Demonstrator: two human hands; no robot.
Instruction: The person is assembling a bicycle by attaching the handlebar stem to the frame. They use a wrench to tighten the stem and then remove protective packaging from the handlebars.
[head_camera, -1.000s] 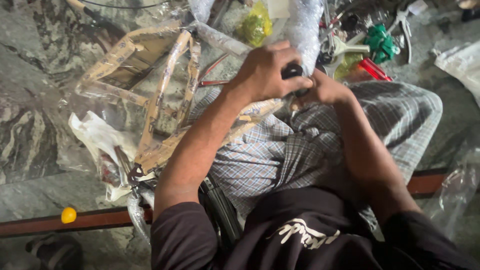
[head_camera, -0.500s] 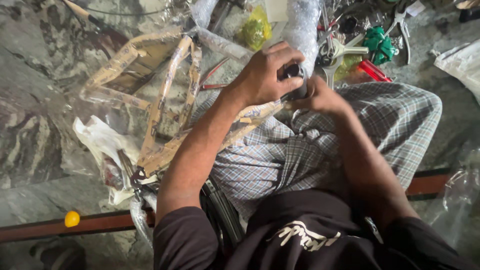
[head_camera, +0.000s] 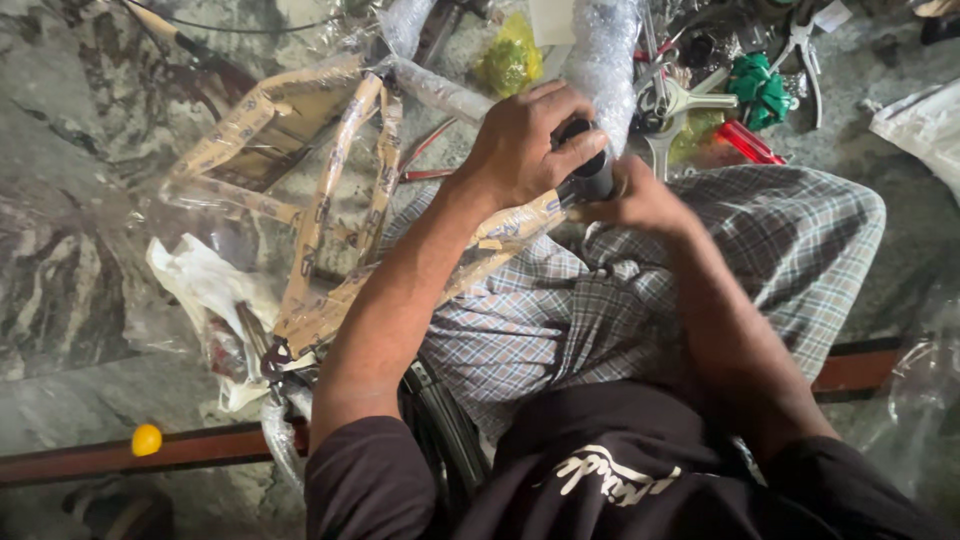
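A bicycle frame (head_camera: 330, 200) wrapped in tan tape and clear plastic lies across my lap and the floor. Its black tube end (head_camera: 590, 175) points up near my knees. My left hand (head_camera: 525, 150) is curled over the top of that black tube. My right hand (head_camera: 640, 200) grips the tube from below and the right. A long part in bubble wrap (head_camera: 605, 50) rises just behind my hands.
Loose tools (head_camera: 690, 95), a green object (head_camera: 760, 85) and a red-handled tool (head_camera: 745, 140) lie on the marbled stone floor at the upper right. A yellow bag (head_camera: 510, 60) sits behind the frame. A small yellow ball (head_camera: 146, 439) rests on a brown strip at lower left.
Both hands stay on the black tube end; my left fingers have shifted slightly over its top. The frame has barely moved.
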